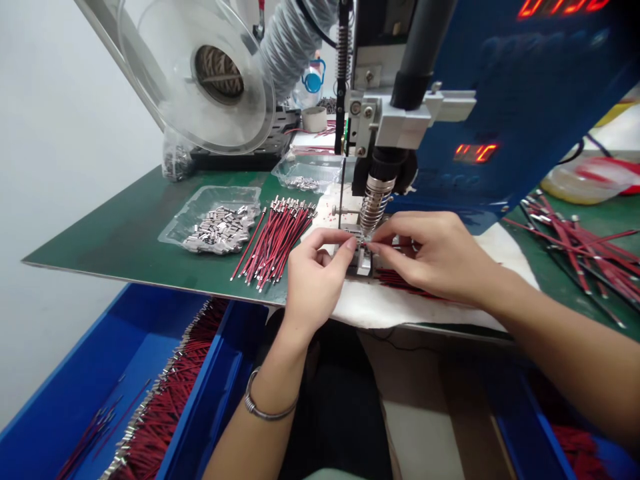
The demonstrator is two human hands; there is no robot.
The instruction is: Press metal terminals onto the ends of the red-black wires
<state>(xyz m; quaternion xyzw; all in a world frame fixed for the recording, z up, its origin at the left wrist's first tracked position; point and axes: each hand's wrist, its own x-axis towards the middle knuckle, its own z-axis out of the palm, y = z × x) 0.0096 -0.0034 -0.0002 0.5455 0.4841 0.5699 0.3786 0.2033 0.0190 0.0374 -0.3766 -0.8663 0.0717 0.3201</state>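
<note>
Both hands meet at the small metal fixture (364, 261) under the spring-wrapped tip of a soldering machine (376, 200). My left hand (317, 277) pinches with thumb and forefinger at the fixture's left side. From the right, my right hand (430, 253) pinches at the same spot, its fingertips almost touching the left ones. What either pinch holds is too small and too covered to make out. Red and black wires (405, 281) lie partly hidden beneath my right hand. Left of my left hand is a bundle of wired small metal cylinders (277, 243).
A clear plastic tray (173, 230) holds loose metal cylinders; another clear tray (325, 170) stands behind. A transparent fume hood (150, 67) overhangs the green table (100, 227). More wires (585, 247) lie at right. Below left, a blue bin (100, 347) contains many wired pieces.
</note>
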